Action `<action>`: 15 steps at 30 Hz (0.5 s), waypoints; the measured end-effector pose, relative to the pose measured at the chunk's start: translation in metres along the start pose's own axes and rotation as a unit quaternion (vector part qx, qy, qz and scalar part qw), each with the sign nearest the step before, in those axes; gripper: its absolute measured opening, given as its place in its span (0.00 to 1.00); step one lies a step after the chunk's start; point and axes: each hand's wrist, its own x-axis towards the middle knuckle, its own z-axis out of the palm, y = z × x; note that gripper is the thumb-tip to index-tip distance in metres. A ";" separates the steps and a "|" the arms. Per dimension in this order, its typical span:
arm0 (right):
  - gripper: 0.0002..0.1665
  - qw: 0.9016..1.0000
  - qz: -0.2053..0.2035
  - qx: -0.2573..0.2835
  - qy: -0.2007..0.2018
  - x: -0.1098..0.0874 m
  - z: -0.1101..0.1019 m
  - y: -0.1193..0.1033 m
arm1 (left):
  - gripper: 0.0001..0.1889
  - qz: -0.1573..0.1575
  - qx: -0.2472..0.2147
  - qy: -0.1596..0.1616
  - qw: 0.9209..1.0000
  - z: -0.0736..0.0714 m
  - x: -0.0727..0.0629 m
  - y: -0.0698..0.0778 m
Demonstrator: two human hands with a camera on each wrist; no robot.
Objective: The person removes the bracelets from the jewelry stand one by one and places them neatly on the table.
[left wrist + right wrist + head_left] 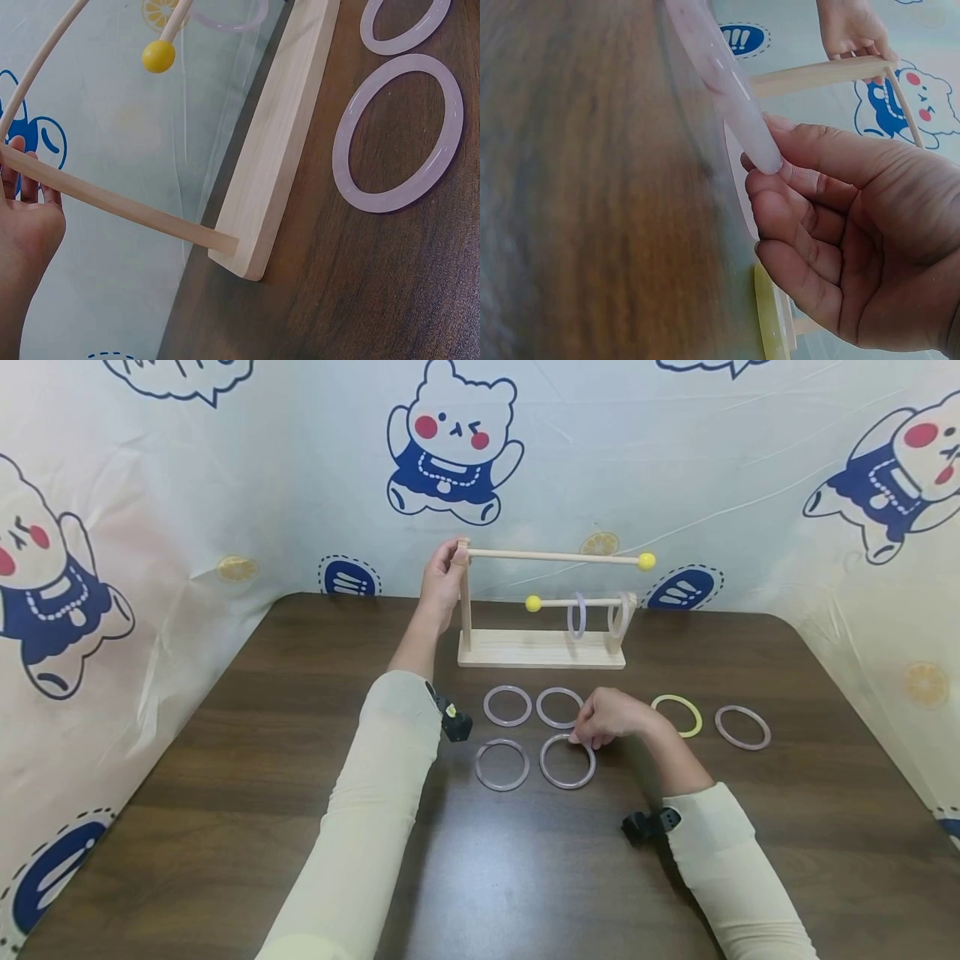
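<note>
At the far side of the table, my left hand (441,581) grips the top of the left post of a wooden rack (525,652). A lilac ring (571,616) and a paler ring hang on its lower rod; the upper rod carries none. Nearer me, my right hand (613,714) pinches the edge of a pale purple ring (731,97) between thumb and forefinger. In the head view that ring appears slightly tilted; whether it touches the table I cannot tell. Behind it lies another purple ring (542,714), partly covered by the right hand.
Two more purple rings, one farther (487,706) and one nearer (480,768), lie to the left. Right of the right hand are a yellow-green ring (697,718) and a pinkish ring (765,739). A patterned curtain (322,468) stands behind the table.
</note>
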 end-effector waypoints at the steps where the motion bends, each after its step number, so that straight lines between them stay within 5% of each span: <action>1: 0.06 1.000 0.002 -0.004 0.004 0.000 0.000 0.000 | 0.20 -0.002 0.000 0.001 1.000 0.000 0.000 0.000; 8: 0.11 0.996 0.012 -0.061 0.065 -0.002 -0.002 -0.008 | 0.20 -0.002 0.000 -0.001 1.000 -0.001 0.000 0.000; 15: 0.11 0.996 0.019 -0.042 0.078 -0.002 -0.004 -0.012 | 0.21 -0.007 0.002 -0.004 1.000 -0.001 0.000 0.000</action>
